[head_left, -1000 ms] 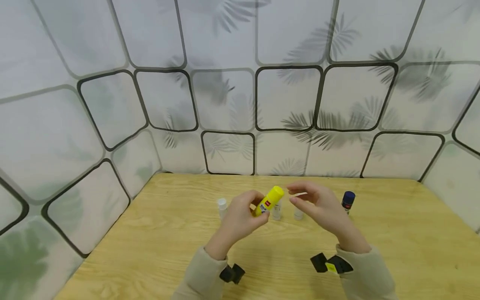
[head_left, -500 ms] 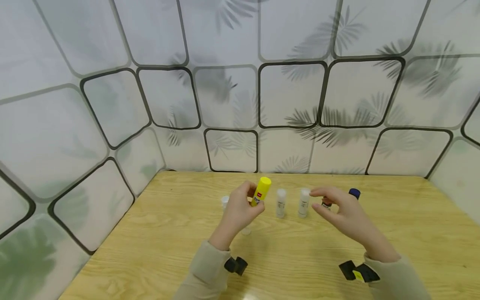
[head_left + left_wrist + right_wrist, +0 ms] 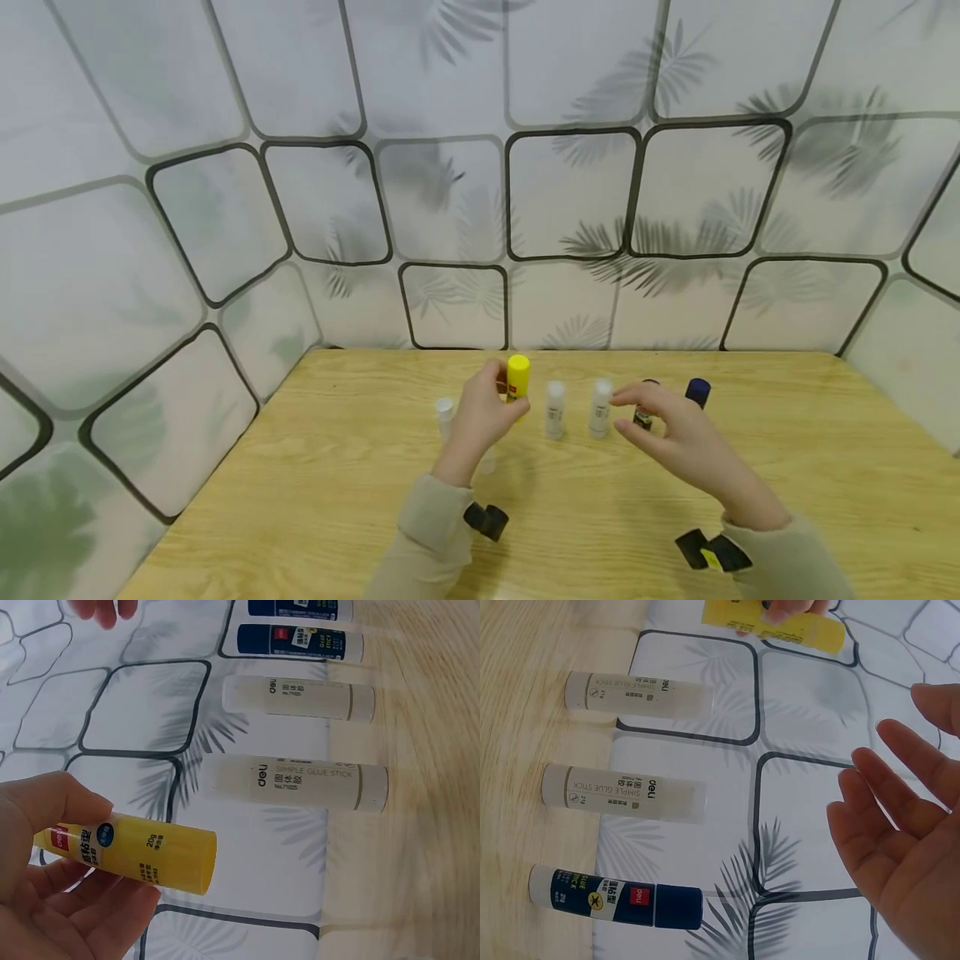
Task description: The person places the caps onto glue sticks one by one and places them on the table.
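In the head view my left hand (image 3: 477,418) grips a yellow glue stick (image 3: 518,377), held nearly upright over the table with its yellow cap up. The left wrist view shows thumb and fingers around the labelled part of this yellow glue stick (image 3: 161,855). My right hand (image 3: 686,433) hovers with its fingers relaxed and holds nothing. Its fingertips overlap the edge of a white glue stick (image 3: 599,410). A second white glue stick (image 3: 554,410) stands between the hands. Behind my right hand is a navy glue stick (image 3: 642,417), partly hidden.
Another navy-capped glue stick (image 3: 697,392) stands at the right. At the left, a white-capped glue stick (image 3: 445,413) is partly covered by my left hand. A pale round thing (image 3: 487,462) shows beside my left wrist. Patterned cloth (image 3: 450,200) encloses the wooden table (image 3: 337,483).
The yellow glue stick went from tilted to nearly upright and lower left. My right hand drew away from it to the right, uncovering the white glue sticks.
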Motion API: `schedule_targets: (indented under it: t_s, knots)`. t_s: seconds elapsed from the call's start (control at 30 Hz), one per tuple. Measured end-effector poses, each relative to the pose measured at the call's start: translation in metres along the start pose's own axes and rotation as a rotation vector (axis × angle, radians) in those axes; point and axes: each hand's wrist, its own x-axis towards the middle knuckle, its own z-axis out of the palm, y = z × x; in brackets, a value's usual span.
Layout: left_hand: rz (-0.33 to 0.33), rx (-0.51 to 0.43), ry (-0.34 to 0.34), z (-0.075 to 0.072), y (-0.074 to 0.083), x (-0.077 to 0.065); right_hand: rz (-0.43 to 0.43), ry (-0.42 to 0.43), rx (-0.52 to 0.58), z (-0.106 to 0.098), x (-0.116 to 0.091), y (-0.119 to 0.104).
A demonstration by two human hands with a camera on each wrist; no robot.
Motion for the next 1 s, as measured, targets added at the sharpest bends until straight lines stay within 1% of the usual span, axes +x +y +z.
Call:
schedule_targets:
  t_s: [0.1, 0.2, 0.3, 0.4, 0.5, 0.67, 0.8, 1.0]
  knots:
    - [-0.028, -0.005, -0.001, 0.003, -0.004, 0.002, 0.017, -0.025, 0.011, 0.002, 0.0, -0.001]
    - [-0.039, 0.016, 0.003, 0.006, -0.01, 0.004, 0.029, -0.048, 0.023, 0.005, 0.0, -0.001]
    - [-0.053, 0.045, -0.006, 0.009, -0.015, 0.006, 0.039, -0.063, 0.029, 0.006, -0.001, 0.0]
    - [-0.07, 0.049, -0.021, 0.011, -0.02, 0.008, 0.045, -0.071, 0.033, 0.007, -0.001, 0.001]
    - [-0.11, 0.043, -0.029, 0.013, -0.025, 0.01, 0.044, -0.083, 0.041, 0.008, 0.0, 0.002]
    - [-0.169, 0.074, -0.046, 0.015, -0.034, 0.011, 0.026, -0.084, 0.041, 0.013, 0.0, 0.003]
    - [-0.185, 0.096, -0.059, 0.016, -0.038, 0.012, 0.013, -0.072, 0.026, 0.013, 0.0, 0.004]
    - [-0.185, 0.125, -0.069, 0.017, -0.044, 0.011, 0.005, -0.079, 0.035, 0.013, 0.0, 0.0]
